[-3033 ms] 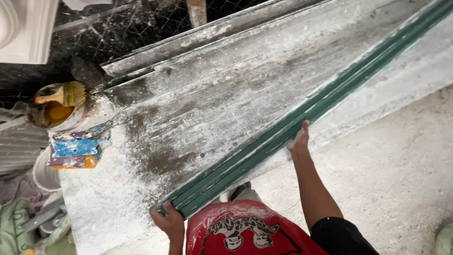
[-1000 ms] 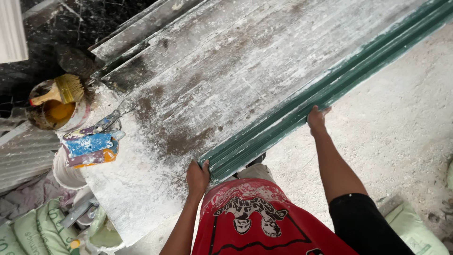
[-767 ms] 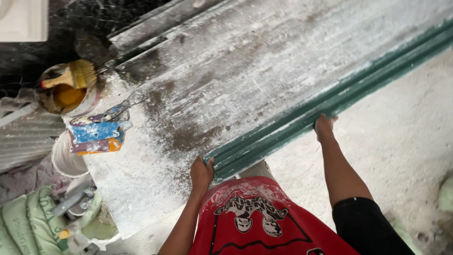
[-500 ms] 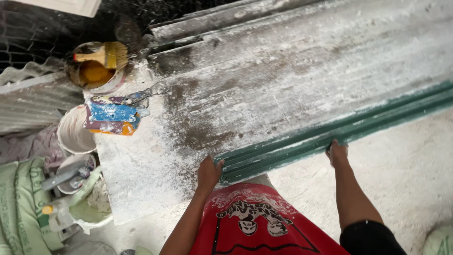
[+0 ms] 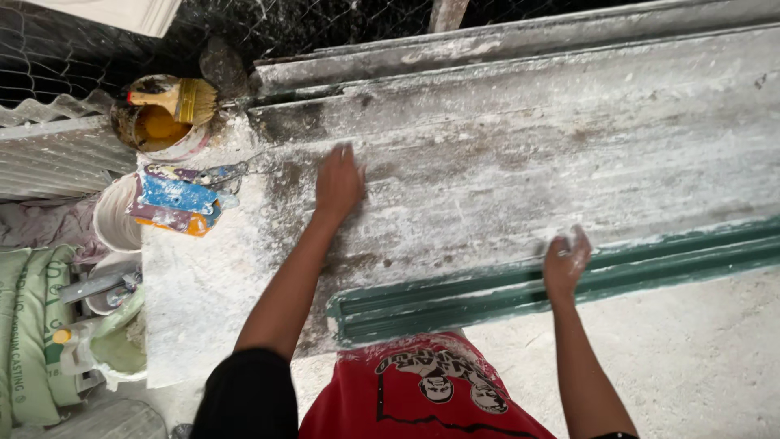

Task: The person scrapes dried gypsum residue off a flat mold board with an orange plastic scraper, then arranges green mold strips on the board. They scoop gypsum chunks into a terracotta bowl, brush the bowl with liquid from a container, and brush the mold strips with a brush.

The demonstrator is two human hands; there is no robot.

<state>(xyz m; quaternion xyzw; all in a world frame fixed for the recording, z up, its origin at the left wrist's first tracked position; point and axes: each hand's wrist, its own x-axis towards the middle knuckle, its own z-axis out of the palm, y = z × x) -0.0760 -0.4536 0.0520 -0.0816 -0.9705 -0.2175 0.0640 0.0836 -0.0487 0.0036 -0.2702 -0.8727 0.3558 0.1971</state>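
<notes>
Where it fills most of the view, the long table [image 5: 504, 138] is crusted with white plaster dust and grey-brown stains, running from the upper left off past the right edge. Along its near side lies the green moulding [image 5: 455, 297], a long ribbed strip smeared with white, its blunt end just above the red shirt [image 5: 422, 394] and the rest stretching away to the right. Behind the table sits wire mesh [image 5: 73, 49], and to the left a corrugated sheet [image 5: 49, 154]. A green-printed sack [image 5: 28, 333] leans at the far left edge. The left hand [image 5: 337, 183] lies flat on the dusty table top, palm down and fingers spread loosely, holding nothing, well apart from the moulding. The right hand [image 5: 565, 260] rests on the upper edge of the green moulding with its fingers curled over it; how firmly it grips I cannot tell. On the table's left corner lie a white bucket [image 5: 114, 215], a blue packet [image 5: 175, 199] and a tin of yellow liquid [image 5: 154, 126] with a brush [image 5: 175, 97] laid across it.
</notes>
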